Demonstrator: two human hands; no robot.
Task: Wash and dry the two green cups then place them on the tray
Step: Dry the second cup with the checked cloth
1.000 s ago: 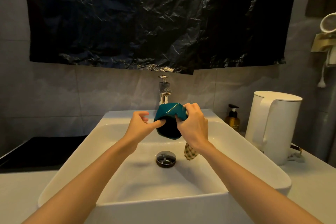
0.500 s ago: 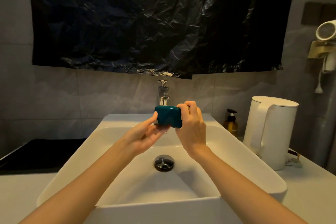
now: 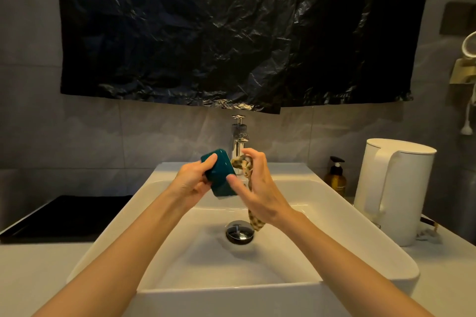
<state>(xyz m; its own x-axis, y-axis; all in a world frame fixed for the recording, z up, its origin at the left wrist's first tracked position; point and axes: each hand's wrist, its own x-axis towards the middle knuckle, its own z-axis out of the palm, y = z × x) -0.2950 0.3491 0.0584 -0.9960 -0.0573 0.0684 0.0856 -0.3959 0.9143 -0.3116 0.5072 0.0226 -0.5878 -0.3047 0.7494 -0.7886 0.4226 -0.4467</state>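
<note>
Over the white sink point(image 3: 226, 288), in front of the tap point(image 3: 239, 136): one green cup point(image 3: 220, 175), held tilted in the air above the basin. Its inside does not show, so its contents cannot be told.

Sink: holds a metal drain plug point(image 3: 239, 232) at the bottom of the basin.

Tray point(image 3: 64, 216): black, flat, on the tabletop point(image 3: 38, 270) left of the sink, well apart from the cup.

Kettle point(image 3: 394, 188): white, lid on, standing on the tabletop to the right of the sink.

Soap bottle point(image 3: 335, 177): amber with a black pump, between the sink and the kettle, against the wall.

Plastic sheet point(image 3: 231, 33): black, crumpled, hung on the wall above the tap.

Cloth point(image 3: 255, 222): checked, its tail hanging below the right wrist and just above the drain plug.

Left hand point(image 3: 192, 180): fingers curled round the cup's left side, gripping it.

Right hand point(image 3: 257, 188): just right of the cup, fingers curled round the bunched cloth, thumb laid against the cup's right side.
</note>
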